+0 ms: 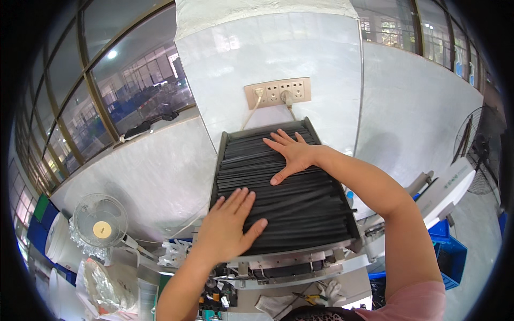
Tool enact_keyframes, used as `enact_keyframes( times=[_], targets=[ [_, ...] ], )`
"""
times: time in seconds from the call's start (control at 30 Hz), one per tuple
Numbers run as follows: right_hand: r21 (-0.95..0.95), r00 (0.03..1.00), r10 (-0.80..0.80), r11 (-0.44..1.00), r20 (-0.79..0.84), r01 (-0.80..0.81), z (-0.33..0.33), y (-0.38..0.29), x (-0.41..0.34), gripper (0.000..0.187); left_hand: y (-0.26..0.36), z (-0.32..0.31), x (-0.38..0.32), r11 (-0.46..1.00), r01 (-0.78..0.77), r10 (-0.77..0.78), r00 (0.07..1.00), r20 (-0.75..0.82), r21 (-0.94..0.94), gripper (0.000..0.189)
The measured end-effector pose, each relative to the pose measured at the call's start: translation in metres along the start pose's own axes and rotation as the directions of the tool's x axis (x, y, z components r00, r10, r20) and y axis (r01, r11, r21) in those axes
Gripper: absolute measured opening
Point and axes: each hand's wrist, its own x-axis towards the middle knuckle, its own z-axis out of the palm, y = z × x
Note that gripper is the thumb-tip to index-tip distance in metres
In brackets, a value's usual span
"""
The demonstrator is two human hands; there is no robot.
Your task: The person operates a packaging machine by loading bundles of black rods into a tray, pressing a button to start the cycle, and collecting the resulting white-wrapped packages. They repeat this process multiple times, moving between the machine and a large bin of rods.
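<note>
Before me a metal hopper tray (pixel 220 168) holds a thick layer of long black sticks or tubes (pixel 297 208), lying crosswise side by side. My left hand (pixel 231 224) rests flat over their near left part, fingers spread and thumb out to the right. Farther up, my right hand (pixel 293 152) lies palm down on the sticks near the far right, its fingers fanned. Neither hand grasps anything. One stick pokes out past the right wall of the tray. Machine parts (pixel 281 267) sit under the tray's near edge.
A wall socket strip (pixel 277 93) with two plugs is behind the tray. At left stands a small fan (pixel 100 220) near plastic bags and white buckets (pixel 64 244). Pliers (pixel 311 298) and white gloves (pixel 275 307) lie below. Blue crates (pixel 451 252) and a large fan (pixel 478 148) are at right.
</note>
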Motion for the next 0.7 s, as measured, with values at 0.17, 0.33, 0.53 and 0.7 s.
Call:
enact_keyframes(
  times=[0.17,0.33,0.53,0.7],
  targets=[
    [-0.01,0.994,-0.086,0.996,0.072,0.087,-0.003,0.04,0.047,0.112,0.002,-0.002,0.004,0.992,-0.054,0.048,0.997,-0.055,-0.115,0.043],
    [0.286,0.978,-0.158,0.951,0.133,0.115,-0.009,0.066,0.078,0.097,0.001,-0.002,0.008,0.988,-0.081,0.08,0.997,-0.012,-0.133,0.04],
    [0.046,0.992,-0.041,0.998,0.122,0.036,-0.006,0.061,0.079,0.097,0.0,-0.003,0.01,0.994,-0.097,0.1,0.993,0.061,-0.052,0.048],
    [-0.041,0.972,0.064,0.998,0.225,-0.056,-0.014,0.03,0.051,0.093,-0.004,0.0,0.008,0.987,-0.095,0.101,0.994,0.045,-0.131,0.048]
  ],
)
